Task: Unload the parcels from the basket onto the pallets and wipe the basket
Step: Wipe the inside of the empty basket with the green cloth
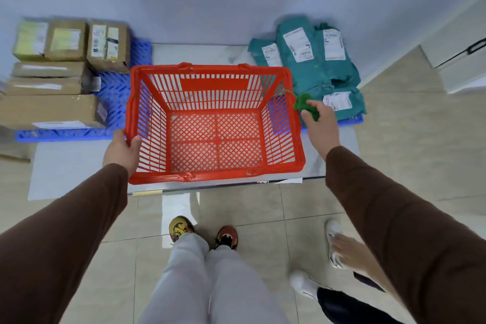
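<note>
Wiping looks to be the step in hand: the red basket (215,123) stands with nothing in it on a pale mat (65,168) on the floor, between the two blue pallets. The left hand (122,151) grips the basket's near-left rim, thumb over the edge inside, steadying it. The right hand (319,123) hovers just outside the right rim, fingers curled round a bunched green cloth (305,105); whether the cloth touches the rim I cannot tell.

Unloading seems done. Brown cardboard boxes (65,60) are stacked on the left pallet (115,97), and teal mailer bags (313,60) lie heaped on the right pallet (352,119).

Next, by my judgement, the cloth must come over the right rim and down against the slatted walls and mesh floor, while the left hand holds the basket from sliding on the mat.

Room is tight at the sides: the basket sits close against the left pallet and near the teal bags, with the wall behind. The near side is open tiled floor, though another person's white shoes (332,242) stand close by on the right.
</note>
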`<action>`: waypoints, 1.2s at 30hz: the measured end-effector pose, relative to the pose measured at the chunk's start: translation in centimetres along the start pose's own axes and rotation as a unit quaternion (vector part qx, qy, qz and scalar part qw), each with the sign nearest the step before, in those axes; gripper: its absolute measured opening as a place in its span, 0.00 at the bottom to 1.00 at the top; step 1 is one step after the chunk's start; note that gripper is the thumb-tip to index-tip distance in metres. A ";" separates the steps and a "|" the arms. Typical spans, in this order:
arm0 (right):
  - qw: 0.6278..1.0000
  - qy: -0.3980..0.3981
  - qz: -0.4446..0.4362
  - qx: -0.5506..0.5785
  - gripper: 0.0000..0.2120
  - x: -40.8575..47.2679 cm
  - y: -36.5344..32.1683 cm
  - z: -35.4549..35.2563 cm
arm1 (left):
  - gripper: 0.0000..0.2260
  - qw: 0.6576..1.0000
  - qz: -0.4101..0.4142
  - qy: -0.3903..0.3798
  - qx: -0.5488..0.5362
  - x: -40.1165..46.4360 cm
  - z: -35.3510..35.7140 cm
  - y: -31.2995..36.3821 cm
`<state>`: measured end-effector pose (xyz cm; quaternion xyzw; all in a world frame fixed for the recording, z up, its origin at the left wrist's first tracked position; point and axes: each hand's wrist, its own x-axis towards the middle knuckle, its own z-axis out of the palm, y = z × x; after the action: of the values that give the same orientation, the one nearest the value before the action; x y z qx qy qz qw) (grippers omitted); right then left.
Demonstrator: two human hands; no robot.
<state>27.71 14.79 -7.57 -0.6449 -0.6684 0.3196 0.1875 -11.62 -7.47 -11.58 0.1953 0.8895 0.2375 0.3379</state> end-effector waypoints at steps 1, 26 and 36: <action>1.000 -0.010 0.022 -0.002 0.20 0.1 0.6 0.4 | 0.21 1.000 -0.003 0.004 -0.007 0.1 0.1 0.1; 0.978 -0.065 0.151 0.130 0.07 -0.7 0.6 3.0 | 0.19 0.998 -0.015 0.044 -0.038 0.3 -0.3 -0.8; 0.987 -0.048 0.065 0.138 0.06 -5.2 -9.0 0.7 | 0.20 0.988 0.026 0.120 -0.096 -2.4 -9.0 -5.0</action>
<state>21.12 9.87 -1.25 -0.6387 -0.5831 0.4508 0.2209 -17.11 -15.32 -7.23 0.1554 0.8915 0.3520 0.2391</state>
